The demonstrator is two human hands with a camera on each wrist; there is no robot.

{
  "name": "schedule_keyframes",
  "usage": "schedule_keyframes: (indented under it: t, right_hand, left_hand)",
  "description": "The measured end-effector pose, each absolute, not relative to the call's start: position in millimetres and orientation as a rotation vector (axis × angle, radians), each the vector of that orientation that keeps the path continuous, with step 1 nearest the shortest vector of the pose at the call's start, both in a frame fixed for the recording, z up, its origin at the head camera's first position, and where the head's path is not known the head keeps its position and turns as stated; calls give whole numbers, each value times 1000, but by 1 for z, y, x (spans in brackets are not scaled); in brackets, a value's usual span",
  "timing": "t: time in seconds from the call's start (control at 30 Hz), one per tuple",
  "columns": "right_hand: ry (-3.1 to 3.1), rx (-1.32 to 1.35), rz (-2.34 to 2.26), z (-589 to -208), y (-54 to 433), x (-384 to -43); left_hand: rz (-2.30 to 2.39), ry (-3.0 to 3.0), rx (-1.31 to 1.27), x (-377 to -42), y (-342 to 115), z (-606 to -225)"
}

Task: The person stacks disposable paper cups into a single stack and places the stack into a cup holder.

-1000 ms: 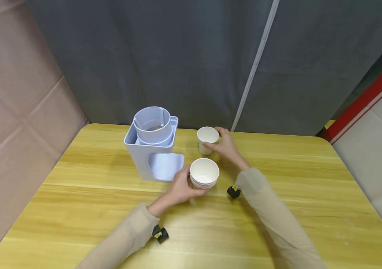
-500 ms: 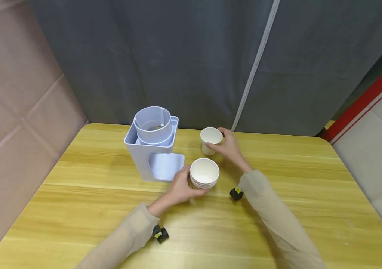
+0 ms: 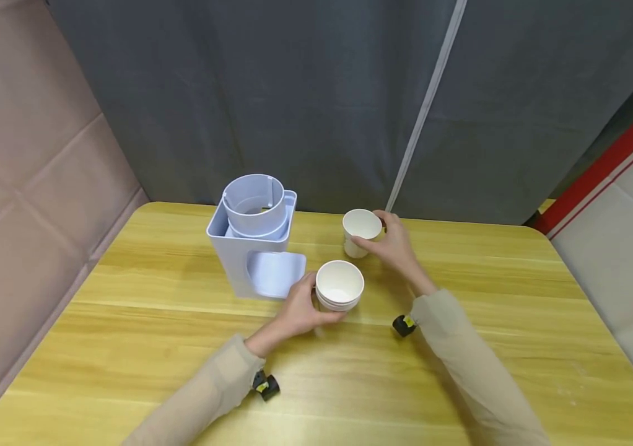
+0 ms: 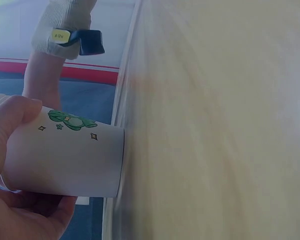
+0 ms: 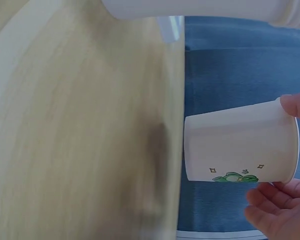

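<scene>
My left hand (image 3: pixel 300 310) grips a short stack of white paper cups (image 3: pixel 340 284) near the middle of the table, thumb on the near side and fingers behind. In the left wrist view the outer cup (image 4: pixel 70 155) carries a green printed drawing and small stars. Just behind and to the right, my right hand (image 3: pixel 397 244) holds a single white paper cup (image 3: pixel 362 224) near its rim, between thumb and fingers. The right wrist view has this cup (image 5: pixel 240 145) upright with its base close to the tabletop, the same green print on its side.
A pale blue plastic holder (image 3: pixel 233 260) with a round tube (image 3: pixel 253 201) in its top and a curved front opening stands left of the cups. Behind the wooden table (image 3: pixel 127 322) hangs a dark grey curtain (image 3: pixel 294 105).
My right hand has moved a little to the right with the single cup, widening its distance from the holder. My left hand and the stack have stayed in place.
</scene>
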State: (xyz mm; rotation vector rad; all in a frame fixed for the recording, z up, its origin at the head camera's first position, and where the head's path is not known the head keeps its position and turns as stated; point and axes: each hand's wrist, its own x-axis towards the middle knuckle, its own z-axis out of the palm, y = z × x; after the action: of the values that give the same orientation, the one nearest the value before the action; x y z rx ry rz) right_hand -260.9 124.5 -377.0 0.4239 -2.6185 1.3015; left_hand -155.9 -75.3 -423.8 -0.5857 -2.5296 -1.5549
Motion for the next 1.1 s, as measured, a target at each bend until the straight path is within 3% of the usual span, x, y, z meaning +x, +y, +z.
schedule_keyframes:
  t: [1.1]
  right_hand:
    - [-2438,453,1302,-328,164,-191]
  left_hand:
    - [-1547,-2533,-581,-155,-75,-423]
